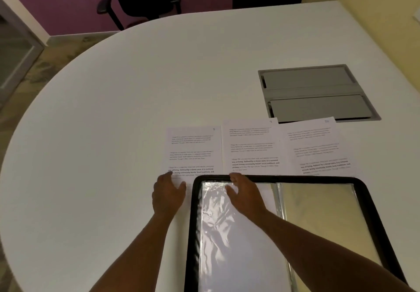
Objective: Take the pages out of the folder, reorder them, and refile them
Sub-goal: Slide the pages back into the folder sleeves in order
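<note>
While three printed pages (250, 147) lie side by side on the tabletop (113, 110), the left hand (168, 195) rests spread on the leftmost page (194, 149). Just right, the right hand (246, 195) lies spread on the open folder (372, 201)

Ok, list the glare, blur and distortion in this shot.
Head view: glare whitens the left sleeve of the folder, with crumpled highlights; text on the pages is too soft to read; the wide lens bows the table edge; corners darken; both hands sit dim.

A white rounded table (113, 110) bears three printed pages (250, 146) and an open black-edged folder (372, 201)
</note>
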The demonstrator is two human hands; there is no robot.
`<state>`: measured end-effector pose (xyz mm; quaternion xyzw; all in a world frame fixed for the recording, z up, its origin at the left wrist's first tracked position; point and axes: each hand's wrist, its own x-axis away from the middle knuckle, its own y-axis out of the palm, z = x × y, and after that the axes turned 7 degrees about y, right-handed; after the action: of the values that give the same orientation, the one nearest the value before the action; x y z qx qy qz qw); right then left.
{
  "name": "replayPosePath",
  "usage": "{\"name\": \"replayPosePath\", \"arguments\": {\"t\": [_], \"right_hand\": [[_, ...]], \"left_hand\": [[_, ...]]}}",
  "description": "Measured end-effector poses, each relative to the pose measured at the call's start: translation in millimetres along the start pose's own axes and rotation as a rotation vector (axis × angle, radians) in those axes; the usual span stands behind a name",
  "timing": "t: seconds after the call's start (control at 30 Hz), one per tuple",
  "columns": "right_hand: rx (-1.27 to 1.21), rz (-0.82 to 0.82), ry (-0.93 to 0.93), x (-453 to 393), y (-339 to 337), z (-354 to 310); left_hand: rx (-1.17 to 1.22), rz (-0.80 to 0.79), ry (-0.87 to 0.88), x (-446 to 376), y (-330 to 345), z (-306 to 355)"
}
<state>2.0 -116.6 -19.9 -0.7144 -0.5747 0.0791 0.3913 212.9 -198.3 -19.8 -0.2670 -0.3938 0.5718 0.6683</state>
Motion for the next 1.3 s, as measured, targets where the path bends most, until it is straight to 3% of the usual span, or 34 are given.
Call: {"name": "replayPosePath", "arguments": {"t": [0.33,0.5,0.63,0.87,1.03,1.17,1.3], "right_hand": [[0.008,-0.04,0.207,-94.4,12.9,-48.1],[-0.028,-0.001,0.379,-110.7,18.6,-61.3],[0.044,-0.019,0.401,-113.8,19.5,-66.0],[0.043,-0.124,0.336,-114.1,17.7,-67.3],[-0.114,-0.251,0.323,-106.1,0.7,-77.3],[-0.305,-0.206,0.313,-94.7,-18.7,-83.9],[-0.524,-0.15,0.286,-73.3,-56.9,-87.7]], "left_hand": [[-0.125,0.038,-0.286,-67.0,4.0,13.9],[0.007,-0.018,-0.411,-88.4,1.1,10.4],[0.077,-0.062,-0.42,-104.9,6.9,-9.4],[0.274,0.092,-0.287,-82.2,-21.9,22.6],[0.243,0.187,-0.001,-72.3,-61.1,44.6],[0.189,0.27,0.307,-48.0,-95.7,77.5],[0.313,0.323,0.413,-14.4,-123.5,115.5]]}}
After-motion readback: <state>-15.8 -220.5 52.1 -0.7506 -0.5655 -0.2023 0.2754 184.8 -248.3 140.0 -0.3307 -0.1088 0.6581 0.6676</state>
